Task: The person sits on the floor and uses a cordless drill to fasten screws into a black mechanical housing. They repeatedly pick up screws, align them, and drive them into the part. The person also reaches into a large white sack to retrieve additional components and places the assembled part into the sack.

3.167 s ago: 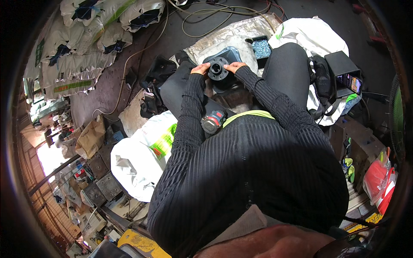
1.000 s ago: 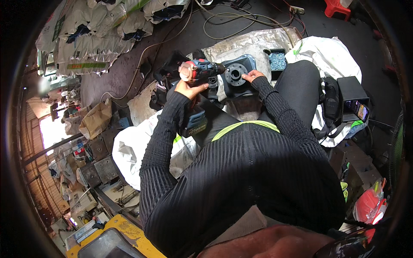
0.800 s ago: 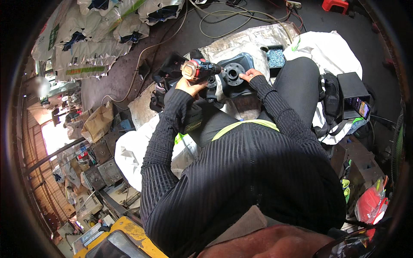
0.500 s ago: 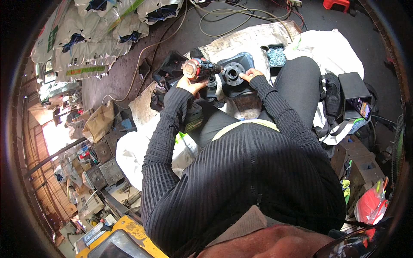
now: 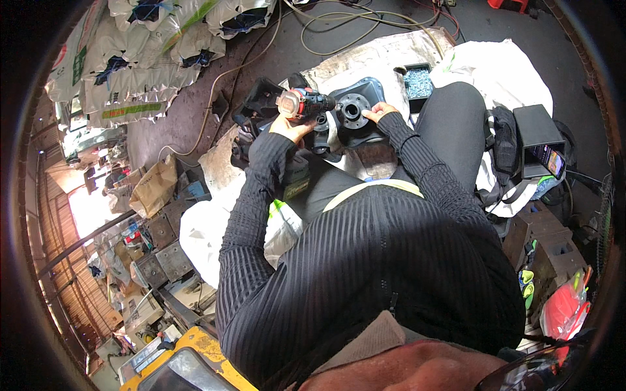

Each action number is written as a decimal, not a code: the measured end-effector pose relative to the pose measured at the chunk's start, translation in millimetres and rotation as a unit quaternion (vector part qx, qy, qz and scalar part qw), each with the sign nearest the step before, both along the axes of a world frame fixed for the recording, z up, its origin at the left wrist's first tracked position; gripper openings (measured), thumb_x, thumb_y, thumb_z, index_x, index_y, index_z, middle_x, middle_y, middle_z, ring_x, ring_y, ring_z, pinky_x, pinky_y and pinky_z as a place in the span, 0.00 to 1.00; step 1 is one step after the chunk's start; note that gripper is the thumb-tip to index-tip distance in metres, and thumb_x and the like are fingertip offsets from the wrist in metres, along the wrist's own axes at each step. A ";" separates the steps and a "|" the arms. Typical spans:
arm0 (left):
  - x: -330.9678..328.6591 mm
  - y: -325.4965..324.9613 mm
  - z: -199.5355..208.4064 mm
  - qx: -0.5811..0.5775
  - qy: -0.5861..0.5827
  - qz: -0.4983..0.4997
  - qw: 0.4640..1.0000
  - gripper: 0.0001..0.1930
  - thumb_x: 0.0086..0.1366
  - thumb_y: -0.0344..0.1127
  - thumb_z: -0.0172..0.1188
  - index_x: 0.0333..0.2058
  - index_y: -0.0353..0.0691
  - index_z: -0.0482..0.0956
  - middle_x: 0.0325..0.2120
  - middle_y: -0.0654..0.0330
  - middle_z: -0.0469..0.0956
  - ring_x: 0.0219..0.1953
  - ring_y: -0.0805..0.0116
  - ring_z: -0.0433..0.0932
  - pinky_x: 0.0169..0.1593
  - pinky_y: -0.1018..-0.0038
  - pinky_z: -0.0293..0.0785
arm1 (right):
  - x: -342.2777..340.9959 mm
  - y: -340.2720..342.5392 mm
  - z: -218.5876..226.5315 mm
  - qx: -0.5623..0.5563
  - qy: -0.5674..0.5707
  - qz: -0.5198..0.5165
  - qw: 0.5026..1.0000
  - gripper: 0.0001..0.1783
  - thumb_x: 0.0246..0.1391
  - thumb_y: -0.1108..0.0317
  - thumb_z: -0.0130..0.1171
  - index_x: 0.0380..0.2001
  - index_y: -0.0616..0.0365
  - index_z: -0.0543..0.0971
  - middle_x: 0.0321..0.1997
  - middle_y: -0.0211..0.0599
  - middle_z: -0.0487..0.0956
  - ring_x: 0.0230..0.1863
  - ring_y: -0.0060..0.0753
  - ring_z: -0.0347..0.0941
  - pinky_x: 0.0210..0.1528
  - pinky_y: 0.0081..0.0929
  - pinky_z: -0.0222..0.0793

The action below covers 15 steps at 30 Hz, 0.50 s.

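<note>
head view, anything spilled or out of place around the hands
Nothing looks spilled: the small metal fasteners sit inside their black tray, and the left hand holds the cordless drill. The cable or hose, though, looks untidy, looping loosely across the floor beyond the stained sheet.

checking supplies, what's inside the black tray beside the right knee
The black tray holds many small shiny bluish pieces, probably screws; the bottom beneath them is hidden.
</note>
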State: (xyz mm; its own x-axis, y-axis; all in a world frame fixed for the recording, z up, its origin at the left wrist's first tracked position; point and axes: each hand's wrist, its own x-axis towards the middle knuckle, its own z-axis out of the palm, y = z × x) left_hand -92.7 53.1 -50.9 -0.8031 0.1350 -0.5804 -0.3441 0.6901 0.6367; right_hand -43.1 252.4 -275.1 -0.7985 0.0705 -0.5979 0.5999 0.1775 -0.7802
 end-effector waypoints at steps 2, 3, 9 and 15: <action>-0.6 -2.7 -3.8 -0.009 -0.004 0.003 1.000 0.21 0.46 0.36 0.66 0.39 0.36 0.72 0.19 0.58 0.75 0.09 0.72 0.67 0.12 0.75 0.61 | -0.6 0.5 -1.0 0.010 0.003 0.003 1.000 0.28 0.34 0.46 0.65 0.32 0.59 0.76 0.27 0.35 0.77 0.29 0.28 0.73 0.35 0.23 0.68; -0.4 -4.3 -5.5 -0.012 -0.007 0.005 1.000 0.21 0.46 0.36 0.67 0.39 0.36 0.72 0.18 0.58 0.75 0.09 0.72 0.67 0.12 0.75 0.61 | -0.2 1.0 -0.1 0.016 0.005 0.004 1.000 0.29 0.34 0.46 0.65 0.32 0.59 0.76 0.27 0.35 0.77 0.29 0.28 0.73 0.35 0.23 0.68; -0.1 -12.8 -4.8 0.049 -0.020 0.023 0.998 0.21 0.46 0.37 0.66 0.38 0.36 0.72 0.16 0.58 0.74 0.06 0.71 0.66 0.10 0.75 0.60 | -1.4 0.5 -0.3 0.010 -0.009 0.004 1.000 0.28 0.34 0.46 0.66 0.32 0.59 0.76 0.27 0.35 0.77 0.30 0.28 0.73 0.36 0.23 0.69; -0.6 -19.3 -10.6 0.002 -0.012 -0.017 1.000 0.22 0.47 0.34 0.64 0.42 0.36 0.71 0.27 0.58 0.76 0.13 0.73 0.69 0.16 0.76 0.65 | 2.2 0.3 7.4 -0.010 -0.006 0.009 1.000 0.28 0.35 0.46 0.65 0.32 0.59 0.76 0.27 0.36 0.77 0.29 0.28 0.73 0.35 0.23 0.68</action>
